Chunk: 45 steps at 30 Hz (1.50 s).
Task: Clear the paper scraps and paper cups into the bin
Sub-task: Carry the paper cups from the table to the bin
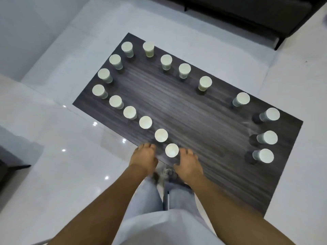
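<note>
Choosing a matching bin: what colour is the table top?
Dark grey wood grain with pale streaks on the table, seen in the head view.

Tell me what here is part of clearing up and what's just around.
Part of the job: the paper cups standing around the edge of the dark table, the left hand, the right hand.
Just around: the dark sofa, the white floor.

A low, dark wood-grain table [185,110] stands on a glossy white floor [58,156]. Paper cups [205,83] ring its edges upright, its middle bare.
</note>
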Motion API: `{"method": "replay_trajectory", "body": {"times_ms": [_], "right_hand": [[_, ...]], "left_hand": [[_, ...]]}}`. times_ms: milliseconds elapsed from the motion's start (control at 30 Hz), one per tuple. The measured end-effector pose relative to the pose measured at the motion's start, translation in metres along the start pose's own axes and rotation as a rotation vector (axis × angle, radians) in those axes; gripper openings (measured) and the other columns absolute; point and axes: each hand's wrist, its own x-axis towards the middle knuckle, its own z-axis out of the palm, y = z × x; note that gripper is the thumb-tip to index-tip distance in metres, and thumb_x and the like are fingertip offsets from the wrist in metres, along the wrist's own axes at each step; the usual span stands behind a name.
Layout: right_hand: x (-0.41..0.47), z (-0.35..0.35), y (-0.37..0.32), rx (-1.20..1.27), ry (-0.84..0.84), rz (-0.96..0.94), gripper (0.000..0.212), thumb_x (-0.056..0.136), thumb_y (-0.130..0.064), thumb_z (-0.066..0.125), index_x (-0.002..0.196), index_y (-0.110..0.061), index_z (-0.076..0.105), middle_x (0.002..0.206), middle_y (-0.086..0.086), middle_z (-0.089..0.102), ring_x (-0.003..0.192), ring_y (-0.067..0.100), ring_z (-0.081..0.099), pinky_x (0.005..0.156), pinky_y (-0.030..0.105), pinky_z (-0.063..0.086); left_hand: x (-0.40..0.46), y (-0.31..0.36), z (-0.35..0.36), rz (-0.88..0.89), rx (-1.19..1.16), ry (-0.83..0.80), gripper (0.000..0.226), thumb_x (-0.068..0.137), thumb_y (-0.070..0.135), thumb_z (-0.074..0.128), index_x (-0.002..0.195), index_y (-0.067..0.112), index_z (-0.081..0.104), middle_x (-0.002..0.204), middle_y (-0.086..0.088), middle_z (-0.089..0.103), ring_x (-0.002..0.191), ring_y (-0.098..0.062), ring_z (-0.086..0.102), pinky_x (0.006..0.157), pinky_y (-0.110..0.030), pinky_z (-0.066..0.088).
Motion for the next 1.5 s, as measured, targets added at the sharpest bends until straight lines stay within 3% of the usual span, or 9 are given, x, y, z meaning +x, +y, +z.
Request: {"method": "replay_trajectory", "body": {"times_ms": [133, 267, 467, 567, 667, 767, 1067, 1300, 1500], "right_hand": [[0.044, 0.015, -0.008, 0.078, -0.003, 0.067, 0.063, 0.089, -0.027, 0.062, 0.144, -0.021, 0.031, 0.139, 0.007, 0.034, 0.125, 0.033, 0.035, 0.102, 0.044, 0.039], [0.088, 0.045, -0.008, 0.102, 0.015, 0.12, 0.07, 0.085, -0.032, 0.065, 0.144, -0.025, 0.028, 0.141, 0.005, 0.03, 0.125, 0.032, 0.034, 0.1, 0.043, 0.038], [0.144, 0.098, -0.002, 0.118, 0.043, 0.138, 0.077, 0.087, -0.037, 0.066, 0.149, -0.026, 0.021, 0.154, 0.008, 0.018, 0.139, 0.031, 0.022, 0.112, 0.045, 0.031], [0.158, 0.118, 0.0, 0.149, 0.048, 0.155, 0.08, 0.087, -0.033, 0.068, 0.15, -0.026, 0.019, 0.157, 0.009, 0.015, 0.142, 0.031, 0.019, 0.114, 0.047, 0.028], [0.161, 0.131, -0.001, 0.173, 0.099, 0.172, 0.075, 0.086, -0.027, 0.069, 0.147, -0.025, 0.025, 0.152, 0.008, 0.025, 0.137, 0.029, 0.029, 0.109, 0.042, 0.034], [0.155, 0.135, 0.0, 0.2, 0.14, 0.208, 0.066, 0.084, -0.02, 0.07, 0.139, -0.023, 0.034, 0.141, 0.005, 0.036, 0.126, 0.026, 0.037, 0.1, 0.037, 0.043], [0.099, 0.079, -0.016, 0.308, 0.173, 0.348, 0.062, 0.085, -0.022, 0.069, 0.136, -0.021, 0.035, 0.139, 0.005, 0.032, 0.123, 0.025, 0.039, 0.097, 0.035, 0.045], [0.007, 0.032, -0.009, 0.484, 0.369, 0.534, 0.051, 0.086, -0.021, 0.068, 0.13, -0.021, 0.042, 0.134, 0.002, 0.038, 0.122, 0.024, 0.039, 0.095, 0.033, 0.045], [-0.09, 0.033, 0.026, 0.632, 0.523, 0.697, 0.052, 0.086, -0.028, 0.068, 0.13, -0.019, 0.043, 0.134, 0.004, 0.04, 0.122, 0.024, 0.041, 0.094, 0.033, 0.045]], "left_hand": [[0.06, -0.005, 0.001, 0.039, 0.064, -0.074, 0.045, 0.089, 0.022, 0.052, 0.131, 0.011, 0.042, 0.131, -0.01, 0.046, 0.125, -0.029, 0.04, 0.103, -0.035, 0.034], [0.119, -0.005, 0.022, 0.145, 0.118, -0.025, 0.059, 0.085, 0.013, 0.053, 0.14, 0.014, 0.032, 0.139, -0.007, 0.038, 0.129, -0.026, 0.034, 0.106, -0.033, 0.031], [0.189, -0.013, 0.073, 0.284, 0.274, -0.082, 0.083, 0.085, 0.017, 0.064, 0.15, 0.023, 0.014, 0.156, -0.01, 0.012, 0.145, -0.032, 0.008, 0.117, -0.043, 0.015], [0.204, -0.021, 0.093, 0.338, 0.364, -0.115, 0.077, 0.09, 0.018, 0.06, 0.15, 0.024, 0.013, 0.158, -0.011, 0.004, 0.145, -0.036, 0.003, 0.117, -0.048, 0.015], [0.21, -0.029, 0.104, 0.376, 0.362, -0.097, 0.067, 0.091, 0.012, 0.055, 0.148, 0.024, 0.02, 0.157, -0.012, 0.009, 0.145, -0.034, 0.008, 0.115, -0.044, 0.023], [0.206, -0.034, 0.106, 0.408, 0.353, -0.101, 0.067, 0.089, 0.015, 0.058, 0.146, 0.025, 0.024, 0.155, -0.01, 0.013, 0.143, -0.03, 0.013, 0.11, -0.04, 0.03], [0.155, -0.016, 0.041, 0.462, 0.328, -0.165, 0.07, 0.086, 0.023, 0.061, 0.147, 0.026, 0.026, 0.144, -0.007, 0.027, 0.133, -0.027, 0.026, 0.106, -0.037, 0.037], [0.088, 0.048, -0.016, 0.618, 0.41, -0.186, 0.064, 0.088, 0.016, 0.059, 0.145, 0.023, 0.03, 0.144, -0.007, 0.025, 0.132, -0.026, 0.026, 0.103, -0.039, 0.041], [0.014, 0.124, -0.02, 0.841, 0.6, -0.171, 0.055, 0.087, 0.021, 0.062, 0.137, 0.02, 0.038, 0.138, -0.007, 0.032, 0.129, -0.027, 0.031, 0.099, -0.038, 0.041]]}}
